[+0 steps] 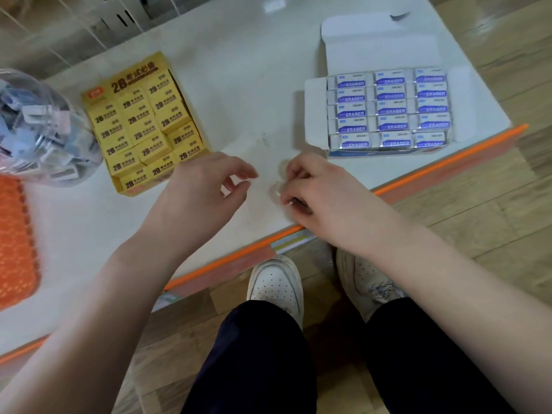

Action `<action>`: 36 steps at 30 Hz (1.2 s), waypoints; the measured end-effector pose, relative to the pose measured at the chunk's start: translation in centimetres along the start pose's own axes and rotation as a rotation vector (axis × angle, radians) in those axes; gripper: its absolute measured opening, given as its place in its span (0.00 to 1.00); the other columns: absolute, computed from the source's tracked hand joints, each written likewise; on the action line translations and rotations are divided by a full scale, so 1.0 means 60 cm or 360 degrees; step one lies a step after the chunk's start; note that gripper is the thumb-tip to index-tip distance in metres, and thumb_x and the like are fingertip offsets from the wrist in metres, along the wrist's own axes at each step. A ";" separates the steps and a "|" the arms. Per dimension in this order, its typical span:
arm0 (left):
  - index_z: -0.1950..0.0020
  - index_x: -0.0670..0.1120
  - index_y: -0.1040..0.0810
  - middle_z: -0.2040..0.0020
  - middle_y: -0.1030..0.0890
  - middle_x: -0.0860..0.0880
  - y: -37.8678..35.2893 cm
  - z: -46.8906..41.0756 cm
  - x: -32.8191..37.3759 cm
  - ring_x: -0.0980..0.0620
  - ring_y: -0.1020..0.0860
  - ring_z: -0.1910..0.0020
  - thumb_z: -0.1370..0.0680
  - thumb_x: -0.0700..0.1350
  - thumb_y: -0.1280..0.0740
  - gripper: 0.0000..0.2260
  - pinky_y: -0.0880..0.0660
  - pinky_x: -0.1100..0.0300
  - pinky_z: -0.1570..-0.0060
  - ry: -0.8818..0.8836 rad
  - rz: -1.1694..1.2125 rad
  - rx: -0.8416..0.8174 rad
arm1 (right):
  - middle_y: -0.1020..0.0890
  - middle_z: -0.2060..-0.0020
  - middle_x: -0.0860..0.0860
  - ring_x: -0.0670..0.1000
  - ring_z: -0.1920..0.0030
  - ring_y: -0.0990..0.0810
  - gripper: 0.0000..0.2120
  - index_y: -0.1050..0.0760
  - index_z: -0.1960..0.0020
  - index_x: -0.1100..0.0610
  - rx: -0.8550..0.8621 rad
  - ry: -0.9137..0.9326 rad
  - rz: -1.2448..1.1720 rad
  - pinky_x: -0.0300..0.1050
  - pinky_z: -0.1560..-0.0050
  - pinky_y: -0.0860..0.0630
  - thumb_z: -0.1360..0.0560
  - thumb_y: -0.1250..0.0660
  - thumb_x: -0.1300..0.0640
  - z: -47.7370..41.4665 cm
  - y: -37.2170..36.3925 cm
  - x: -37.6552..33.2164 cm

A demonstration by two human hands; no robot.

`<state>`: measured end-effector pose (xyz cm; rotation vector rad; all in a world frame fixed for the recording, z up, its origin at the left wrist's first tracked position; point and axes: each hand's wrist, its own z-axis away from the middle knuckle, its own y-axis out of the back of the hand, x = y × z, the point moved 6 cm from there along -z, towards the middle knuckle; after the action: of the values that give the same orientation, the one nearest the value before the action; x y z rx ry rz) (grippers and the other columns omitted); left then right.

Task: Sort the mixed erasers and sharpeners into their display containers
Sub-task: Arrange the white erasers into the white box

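Yellow 2B erasers fill their carton, blue erasers pack the white box opposite, sharpeners sit in the clear jar. Kinds kept apart, nearly sorted, I'd say. Left hand hangs loose, empty. Right hand curls onto the table; pinching something? Can't tell.

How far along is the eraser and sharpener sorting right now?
Nearly done, it seems: the yellow 2B box and blue eraser box look full, sharpeners lie in the clear jar. The right hand curls over the table, perhaps pinching something; the left hand holds nothing. Little seems left.
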<state>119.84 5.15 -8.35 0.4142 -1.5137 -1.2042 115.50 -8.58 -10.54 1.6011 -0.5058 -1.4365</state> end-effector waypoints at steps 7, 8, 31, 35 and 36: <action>0.47 0.45 0.19 0.50 0.21 0.52 -0.007 -0.049 0.059 0.60 0.26 0.53 0.25 0.40 0.34 0.09 0.32 0.72 0.51 -0.0226 0.0036 0.0402 | 0.20 0.54 0.50 0.45 0.55 0.23 0.12 0.20 0.54 0.56 0.0289 0.0024 -0.0283 0.36 0.49 0.28 0.34 0.35 0.66 0.035 0.108 0.037; 0.46 0.45 0.19 0.48 0.20 0.51 -0.012 -0.061 0.073 0.57 0.25 0.50 0.25 0.40 0.34 0.09 0.33 0.71 0.48 -0.0250 0.0049 0.0428 | 0.20 0.54 0.50 0.45 0.54 0.23 0.12 0.21 0.54 0.55 0.0356 -0.0029 -0.0286 0.37 0.48 0.27 0.34 0.36 0.66 0.042 0.136 0.053; 0.24 0.41 0.43 0.24 0.41 0.43 -0.145 -0.125 0.176 0.45 0.43 0.25 0.20 0.61 0.55 0.32 0.50 0.52 0.27 -0.0633 -0.0806 0.0024 | 0.19 0.53 0.56 0.47 0.54 0.25 0.13 0.18 0.49 0.59 0.0561 -0.0298 0.0135 0.30 0.52 0.35 0.33 0.30 0.63 0.107 0.192 0.191; 0.24 0.40 0.45 0.24 0.43 0.42 -0.144 -0.125 0.178 0.46 0.45 0.24 0.21 0.61 0.56 0.33 0.53 0.54 0.27 -0.0588 -0.0805 0.0035 | 0.19 0.52 0.57 0.56 0.55 0.20 0.13 0.18 0.49 0.60 0.0394 -0.0355 0.0213 0.29 0.54 0.39 0.32 0.29 0.67 0.106 0.195 0.184; 0.24 0.39 0.46 0.23 0.44 0.41 -0.144 -0.126 0.178 0.46 0.46 0.24 0.21 0.62 0.56 0.34 0.54 0.54 0.27 -0.0567 -0.0795 0.0030 | 0.19 0.50 0.56 0.57 0.53 0.21 0.13 0.18 0.47 0.60 0.0341 -0.0396 0.0234 0.29 0.53 0.40 0.31 0.30 0.67 0.105 0.196 0.186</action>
<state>120.01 -10.28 -10.95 0.6414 -1.7855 -1.7242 115.34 -25.54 -6.72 1.5197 -0.9303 -1.5166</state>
